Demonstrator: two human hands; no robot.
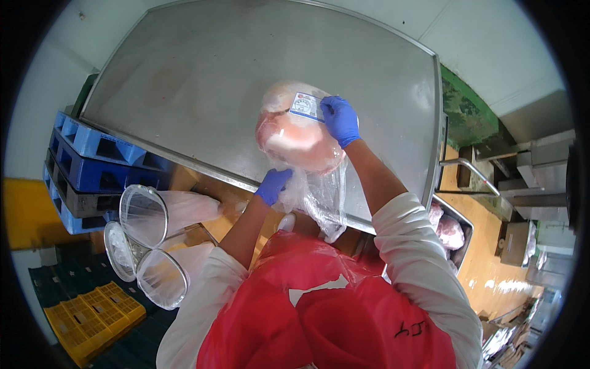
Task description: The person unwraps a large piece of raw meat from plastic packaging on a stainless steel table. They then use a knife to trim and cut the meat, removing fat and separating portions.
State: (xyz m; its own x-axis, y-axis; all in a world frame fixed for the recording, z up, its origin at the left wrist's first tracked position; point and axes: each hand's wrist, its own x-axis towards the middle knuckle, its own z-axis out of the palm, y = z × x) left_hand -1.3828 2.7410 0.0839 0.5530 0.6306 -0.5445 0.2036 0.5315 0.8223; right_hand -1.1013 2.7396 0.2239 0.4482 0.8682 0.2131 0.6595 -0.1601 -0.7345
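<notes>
A large piece of raw pink meat (301,144) in a clear plastic bag lies near the front edge of the steel table. On its upper side is a white label with a blue border (305,106). My right hand (341,120), in a blue glove, is closed with its fingertips at the label's right end. Below the meat, my blue-gloved left hand (275,186) is closed on the bag's loose, crumpled end (319,200), which hangs over the table edge. The left fingertips are partly hidden by the plastic.
The steel table (184,80) has a raised rim. Left of it stand stacked blue and grey pallets (86,163), ring-mouthed clear bags (144,215) and a yellow crate (92,320). On the right, a metal bin (465,243) holds more meat, near a metal handle (470,169).
</notes>
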